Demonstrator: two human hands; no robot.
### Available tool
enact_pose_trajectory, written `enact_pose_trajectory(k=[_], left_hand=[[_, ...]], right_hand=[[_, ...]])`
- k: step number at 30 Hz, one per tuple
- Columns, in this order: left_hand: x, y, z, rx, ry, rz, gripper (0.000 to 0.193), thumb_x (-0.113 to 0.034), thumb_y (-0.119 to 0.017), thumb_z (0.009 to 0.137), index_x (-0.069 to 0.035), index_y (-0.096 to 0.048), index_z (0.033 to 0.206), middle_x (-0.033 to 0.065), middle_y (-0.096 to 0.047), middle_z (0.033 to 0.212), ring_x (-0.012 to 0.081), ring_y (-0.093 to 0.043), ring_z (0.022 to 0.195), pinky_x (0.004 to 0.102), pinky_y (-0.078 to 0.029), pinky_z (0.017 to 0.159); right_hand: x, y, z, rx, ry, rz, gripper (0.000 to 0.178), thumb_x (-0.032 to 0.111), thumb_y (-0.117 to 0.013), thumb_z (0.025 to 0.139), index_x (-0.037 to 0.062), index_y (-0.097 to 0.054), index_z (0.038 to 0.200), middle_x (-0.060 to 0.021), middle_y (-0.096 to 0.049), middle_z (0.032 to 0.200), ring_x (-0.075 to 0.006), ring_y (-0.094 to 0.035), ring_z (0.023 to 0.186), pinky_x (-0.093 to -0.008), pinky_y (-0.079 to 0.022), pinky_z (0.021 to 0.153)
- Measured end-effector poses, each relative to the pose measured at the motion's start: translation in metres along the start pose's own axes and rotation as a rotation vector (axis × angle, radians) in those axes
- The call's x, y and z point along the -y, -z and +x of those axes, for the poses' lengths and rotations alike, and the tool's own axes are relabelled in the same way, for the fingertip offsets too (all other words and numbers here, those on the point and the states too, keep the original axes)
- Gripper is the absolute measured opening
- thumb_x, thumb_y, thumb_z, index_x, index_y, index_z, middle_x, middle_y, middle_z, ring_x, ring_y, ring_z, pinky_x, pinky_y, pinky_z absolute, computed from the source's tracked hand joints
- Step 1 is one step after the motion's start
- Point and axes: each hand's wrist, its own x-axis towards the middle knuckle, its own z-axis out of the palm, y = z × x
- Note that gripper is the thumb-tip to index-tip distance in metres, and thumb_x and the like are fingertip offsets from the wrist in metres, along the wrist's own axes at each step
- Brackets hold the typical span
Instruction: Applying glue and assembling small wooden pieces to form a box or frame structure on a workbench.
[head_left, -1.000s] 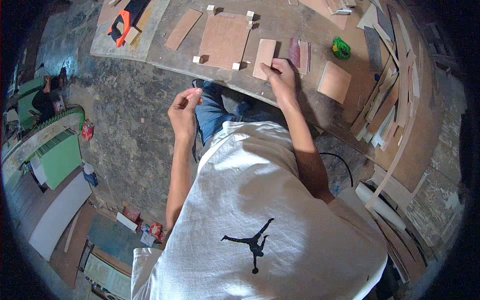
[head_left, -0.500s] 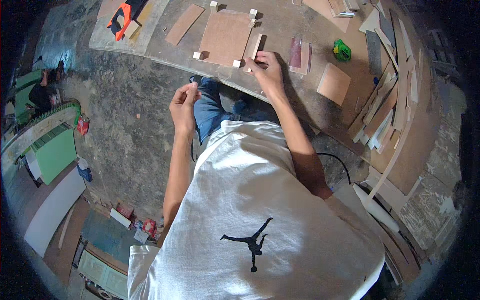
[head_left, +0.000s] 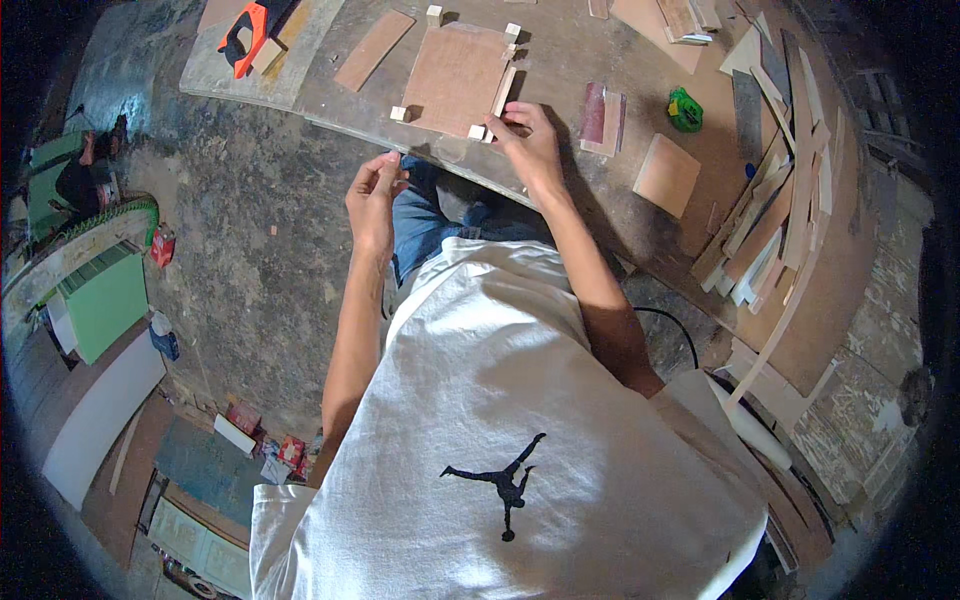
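Observation:
A square brown wooden panel (head_left: 458, 78) lies on the worktable, with small pale wooden blocks (head_left: 399, 114) at its corners. My right hand (head_left: 530, 150) is closed on the near end of a thin wooden strip (head_left: 506, 90), which runs along the panel's right side, against or very close to its edge. The fingertips are beside the near right corner block (head_left: 476, 132). In front of the table's edge, my left hand (head_left: 372, 200) is raised with thumb and fingers pinched together. Whatever is between those fingertips, if anything, is too small to make out.
A loose brown board (head_left: 374, 50) and an orange-and-black handsaw (head_left: 243, 42) lie to the left. On the right are a reddish piece (head_left: 593, 112), a green tape measure (head_left: 684, 110), a square board (head_left: 666, 176) and a heap of wood offcuts (head_left: 775, 215).
My right hand has brought the strip in against or close to the panel's right side, turning it more upright. My left hand has shifted slightly toward the table, still pinched.

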Motion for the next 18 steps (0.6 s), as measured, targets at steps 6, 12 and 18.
enact_pose_trajectory(k=[6, 12, 18], left_hand=[[0.008, 0.006, 0.011, 0.067, -0.084, -0.074, 0.021, -0.015, -0.070, 0.095, 0.000, -0.068, 0.109, 0.0049, -0.068, 0.098, 0.0126, -0.064, 0.089, 0.0269, -0.051, 0.084], [0.003, -0.002, 0.013, 0.049, -0.082, -0.106, 0.021, -0.006, -0.069, 0.095, 0.005, -0.068, 0.112, 0.0120, -0.071, 0.104, 0.0153, -0.068, 0.091, 0.0272, -0.055, 0.085], [-0.006, -0.005, 0.017, 0.003, -0.208, 0.035, 0.023, -0.012, -0.066, 0.098, 0.006, -0.068, 0.112, 0.0108, -0.072, 0.098, 0.0139, -0.068, 0.085, 0.0272, -0.055, 0.081]], right_hand=[[0.004, 0.001, 0.001, 0.082, -0.001, -0.032, 0.045, 0.020, -0.079, 0.088, -0.0009, -0.056, 0.120, -0.0141, -0.064, 0.110, -0.0189, -0.064, 0.095, -0.0304, -0.057, 0.076], [0.014, 0.004, -0.001, 0.090, -0.031, -0.044, 0.048, 0.024, -0.080, 0.087, 0.0004, -0.057, 0.122, -0.0143, -0.063, 0.113, -0.0190, -0.064, 0.095, -0.0304, -0.055, 0.078], [0.025, 0.007, -0.003, 0.060, -0.031, -0.080, 0.052, 0.021, -0.077, 0.085, -0.0012, -0.054, 0.126, -0.0177, -0.066, 0.111, -0.0237, -0.066, 0.097, -0.0352, -0.054, 0.084]])
